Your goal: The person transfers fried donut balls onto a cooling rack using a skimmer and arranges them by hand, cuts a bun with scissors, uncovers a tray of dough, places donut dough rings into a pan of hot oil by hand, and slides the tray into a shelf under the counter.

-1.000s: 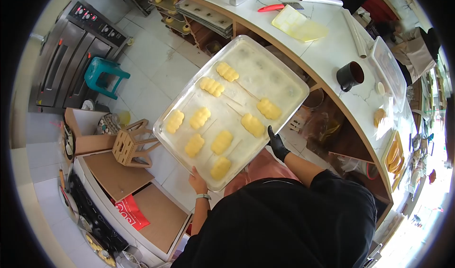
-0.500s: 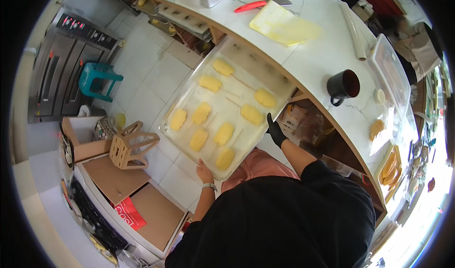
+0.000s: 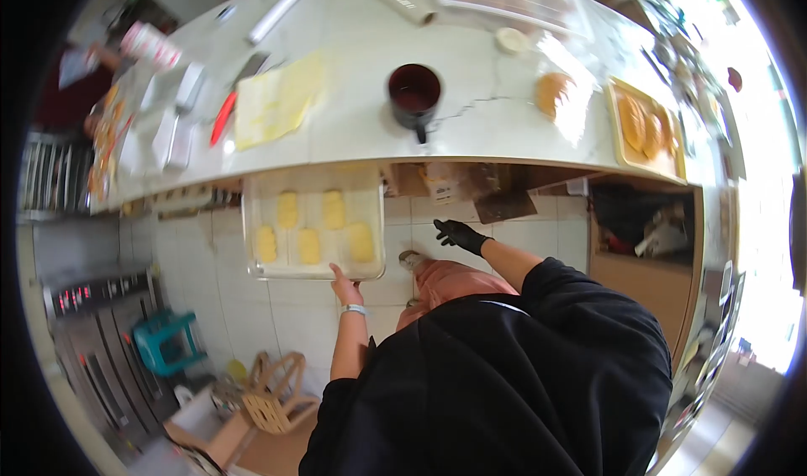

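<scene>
A baking tray [image 3: 255, 267] with several pale yellow dough pieces [image 3: 310, 246] lies partly under the worktop, its far part hidden. My left hand [image 3: 345, 287], bare with a band at the wrist, grips the tray's near rim, thumb on top and fingers underneath. To the right of the tray, my right hand [image 3: 458, 236] in a black glove hangs in the air. Its fingers are stretched out, apart from the tray, and it holds nothing.
On the white marbled worktop [image 3: 361, 131] stand a dark mug [image 3: 414, 93], a yellow sheet [image 3: 282, 102], a red-handled scraper [image 3: 225, 116] and a tray of bread rolls [image 3: 626, 152]. A teal stool [image 3: 168, 341] and an oven [image 3: 109, 354] stand at the lower left.
The tray has slid under the worktop, so fewer dough pieces show. My right hand has let go of its rim, while my left keeps hold. My view has turned right.
</scene>
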`<state>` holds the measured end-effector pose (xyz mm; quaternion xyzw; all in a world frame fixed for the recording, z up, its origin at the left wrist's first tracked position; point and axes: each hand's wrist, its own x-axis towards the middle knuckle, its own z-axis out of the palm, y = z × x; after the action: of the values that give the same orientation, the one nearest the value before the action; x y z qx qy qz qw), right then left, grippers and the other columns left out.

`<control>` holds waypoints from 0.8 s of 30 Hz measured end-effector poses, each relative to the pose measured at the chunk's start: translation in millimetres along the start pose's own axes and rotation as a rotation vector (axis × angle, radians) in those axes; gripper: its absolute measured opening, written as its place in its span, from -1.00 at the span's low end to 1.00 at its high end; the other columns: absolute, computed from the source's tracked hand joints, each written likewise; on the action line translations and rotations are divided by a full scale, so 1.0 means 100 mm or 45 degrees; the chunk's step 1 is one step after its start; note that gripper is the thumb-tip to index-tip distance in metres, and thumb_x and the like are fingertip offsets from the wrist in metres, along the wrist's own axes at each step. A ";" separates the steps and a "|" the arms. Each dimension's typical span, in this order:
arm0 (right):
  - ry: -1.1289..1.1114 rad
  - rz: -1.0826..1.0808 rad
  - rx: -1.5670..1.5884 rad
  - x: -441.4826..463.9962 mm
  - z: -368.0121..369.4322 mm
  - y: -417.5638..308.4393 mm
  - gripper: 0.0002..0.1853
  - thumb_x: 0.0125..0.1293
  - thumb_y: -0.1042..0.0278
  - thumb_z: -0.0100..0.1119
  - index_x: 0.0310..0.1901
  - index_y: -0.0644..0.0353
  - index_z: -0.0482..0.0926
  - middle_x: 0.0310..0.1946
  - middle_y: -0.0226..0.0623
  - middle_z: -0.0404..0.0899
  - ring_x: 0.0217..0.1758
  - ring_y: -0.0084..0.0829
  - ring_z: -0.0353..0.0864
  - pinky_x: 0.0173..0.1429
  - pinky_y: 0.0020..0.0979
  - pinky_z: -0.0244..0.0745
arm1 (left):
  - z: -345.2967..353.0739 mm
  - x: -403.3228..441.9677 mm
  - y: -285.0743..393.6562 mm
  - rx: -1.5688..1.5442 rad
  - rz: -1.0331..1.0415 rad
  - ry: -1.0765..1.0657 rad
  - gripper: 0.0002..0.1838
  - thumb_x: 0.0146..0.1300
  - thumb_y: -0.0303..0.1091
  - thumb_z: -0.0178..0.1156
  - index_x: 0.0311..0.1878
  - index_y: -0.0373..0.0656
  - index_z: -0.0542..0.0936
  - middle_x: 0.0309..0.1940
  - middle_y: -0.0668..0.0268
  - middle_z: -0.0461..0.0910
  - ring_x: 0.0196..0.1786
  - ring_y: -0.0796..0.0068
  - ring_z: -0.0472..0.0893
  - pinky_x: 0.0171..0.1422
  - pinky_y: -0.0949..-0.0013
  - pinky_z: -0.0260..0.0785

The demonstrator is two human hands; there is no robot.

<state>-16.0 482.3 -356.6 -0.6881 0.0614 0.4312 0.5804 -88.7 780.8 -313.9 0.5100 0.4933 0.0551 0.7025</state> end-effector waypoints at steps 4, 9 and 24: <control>0.312 0.066 0.081 -0.41 -0.33 0.73 -0.34 0.14 -0.27 -0.17 -0.17 0.32 0.42 -0.36 -0.14 0.52 -0.40 -0.41 0.51 -0.24 -0.40 0.42 | 0.30 0.17 0.20 -0.045 -0.088 -0.157 -0.37 0.03 0.18 0.09 -0.01 -0.15 0.33 -0.15 0.26 0.41 -0.15 0.37 0.38 -0.16 0.21 0.28; 0.568 0.140 0.234 -1.06 -0.34 1.32 -0.40 0.16 -0.20 -0.13 -0.22 0.33 0.43 -0.43 -0.19 0.52 -0.42 -0.43 0.51 -0.29 -0.44 0.43 | 0.65 0.48 0.45 0.126 -0.237 -0.264 -0.37 -0.02 0.21 0.12 0.01 -0.03 0.34 -0.08 0.30 0.36 -0.01 0.39 0.32 0.01 0.17 0.16; 0.380 -0.006 -0.724 -2.23 -0.39 0.89 -0.56 0.15 -0.03 -0.10 -0.53 0.21 0.56 -0.52 -0.12 0.53 -0.38 -0.16 0.52 -0.24 -0.20 0.37 | -0.25 -0.29 0.07 0.719 0.521 -0.594 -0.88 -0.07 -0.49 0.25 -0.50 -0.23 0.48 -0.65 0.33 0.49 -0.62 0.60 0.42 -0.49 0.51 0.30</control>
<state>-185.8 328.0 -276.3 -0.8785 0.0211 0.3242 0.3502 -118.7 783.9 -289.6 0.7689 0.2053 -0.0609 0.6024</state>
